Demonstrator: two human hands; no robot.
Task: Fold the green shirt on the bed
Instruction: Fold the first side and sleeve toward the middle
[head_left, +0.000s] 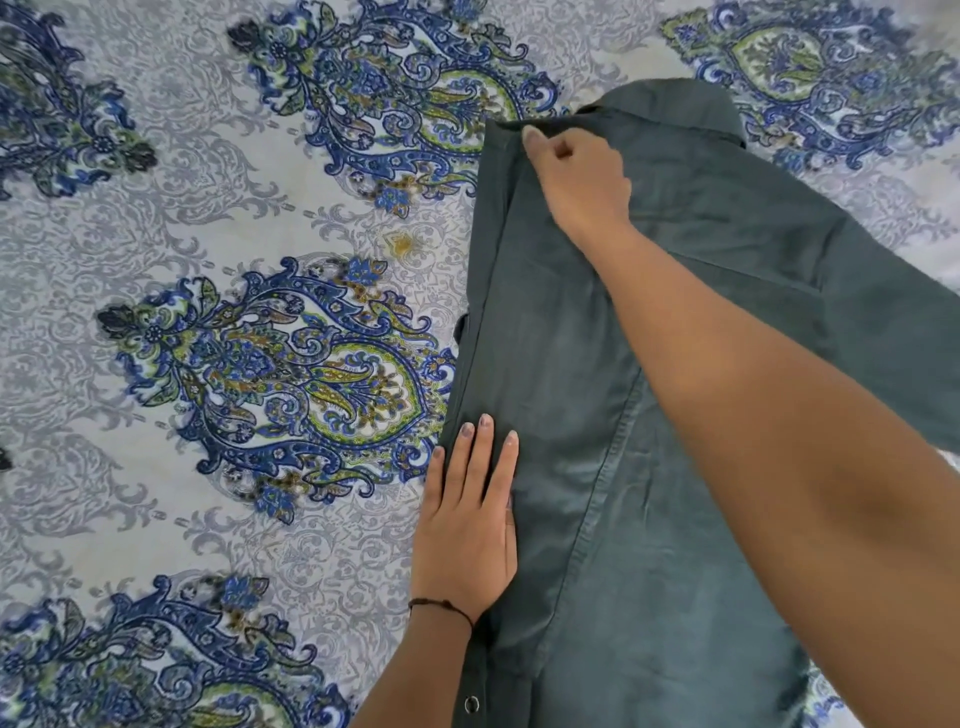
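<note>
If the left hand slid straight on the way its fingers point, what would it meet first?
More of the green shirt along its folded edge, nothing lying on it; farther on, probably the right hand pinching the cloth near the collar.

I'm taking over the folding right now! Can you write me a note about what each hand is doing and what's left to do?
Left hand: flat, fingers straight, pressing on the near left edge of the green shirt.
Right hand: pinching the fabric near the collar.
Shirt: lying on the bed, collar at the far end.
Done: the left side looks folded inward.
Left: the sleeve on the right is spread out. Fold that side in, then probably the bottom up.
</note>
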